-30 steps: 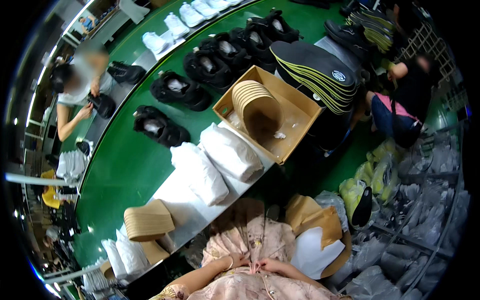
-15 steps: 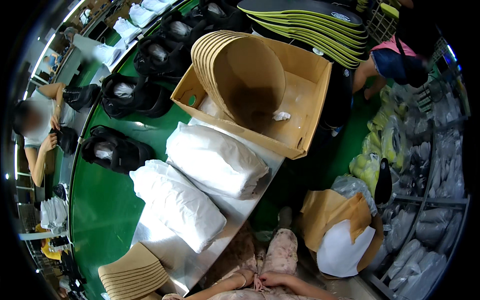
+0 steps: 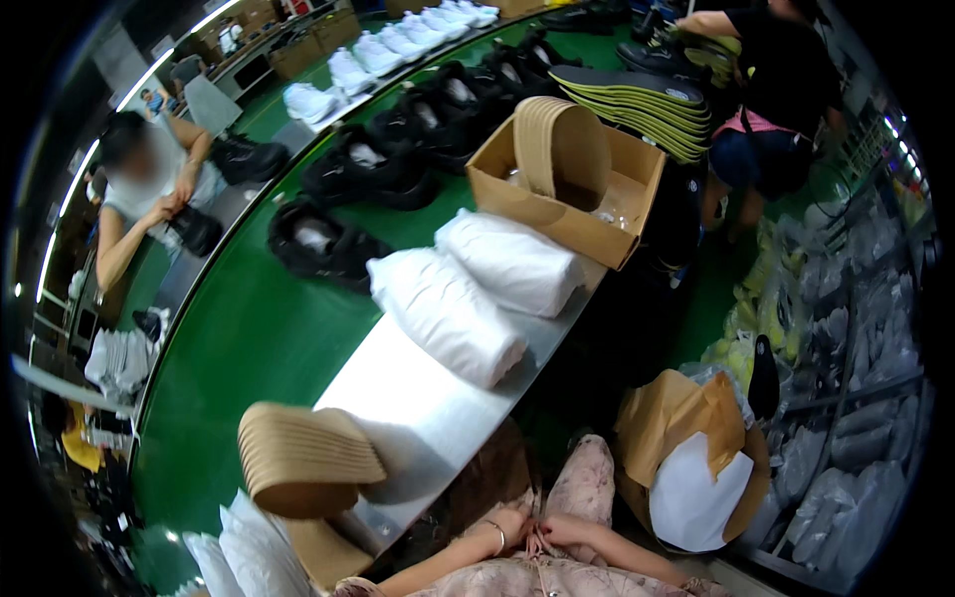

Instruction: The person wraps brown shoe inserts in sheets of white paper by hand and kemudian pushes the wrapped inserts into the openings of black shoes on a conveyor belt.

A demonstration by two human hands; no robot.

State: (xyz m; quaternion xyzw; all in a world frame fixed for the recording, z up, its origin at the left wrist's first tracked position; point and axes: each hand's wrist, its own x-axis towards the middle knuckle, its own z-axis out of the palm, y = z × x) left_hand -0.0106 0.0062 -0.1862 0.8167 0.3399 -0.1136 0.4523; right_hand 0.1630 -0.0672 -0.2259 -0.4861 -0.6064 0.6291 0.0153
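Close to my lap, my left hand (image 3: 511,526) and my right hand (image 3: 559,530) meet at a pink cord (image 3: 535,542) on the front of my floral clothing. The fingers of both are closed on it, the left wrist wearing a bracelet. Beyond my hands is a metal shelf (image 3: 388,388) along a green conveyor (image 3: 234,358). Two white paper-wrapped bundles (image 3: 448,313) lie side by side on the shelf. Past them stands an open cardboard box (image 3: 567,214) with curved tan card sheets (image 3: 562,149) in it. Another stack of curved tan sheets (image 3: 308,448) sits at the near left.
Black shoes (image 3: 323,239) line the conveyor, with stacked black-and-lime insoles (image 3: 637,109) behind the box. A paper-lined bin (image 3: 696,468) stands at my right, beside a rack of plastic-bagged items (image 3: 846,438). One person (image 3: 149,189) handles a black shoe across the conveyor; another (image 3: 771,99) stands at far right.
My view has tilted and shifted, so the box and white bundles appear farther up and right, and more white bundles show at lower left. Both hands stay on the cord.
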